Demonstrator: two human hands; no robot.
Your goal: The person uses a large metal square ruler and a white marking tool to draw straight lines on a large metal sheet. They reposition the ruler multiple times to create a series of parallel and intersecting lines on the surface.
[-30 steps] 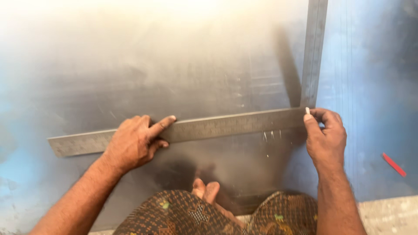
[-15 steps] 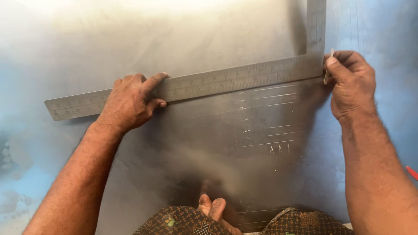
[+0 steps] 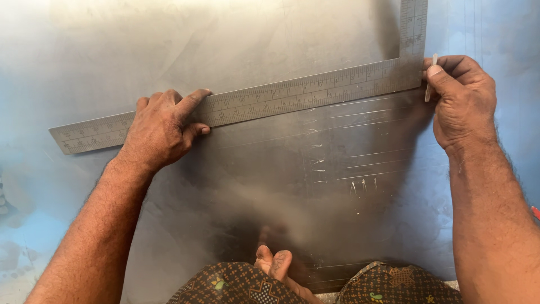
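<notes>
A large steel framing square lies flat on a grey metal sheet, its long arm running left to right and its short arm going up at the top right. My left hand presses down on the long arm near its left part, index finger stretched along the edge. My right hand is at the square's corner and pinches a small white marking stick held upright against the outer edge. Several scribed lines and small tick marks show on the sheet below the square.
My bare toes and patterned cloth over my knees sit at the bottom edge. A small red object peeks in at the far right. The sheet's surroundings look bluish and blurred.
The view has shifted so the square and both hands sit higher in frame. The hands keep their hold; the right hand with the marking stick stays at the square's corner.
</notes>
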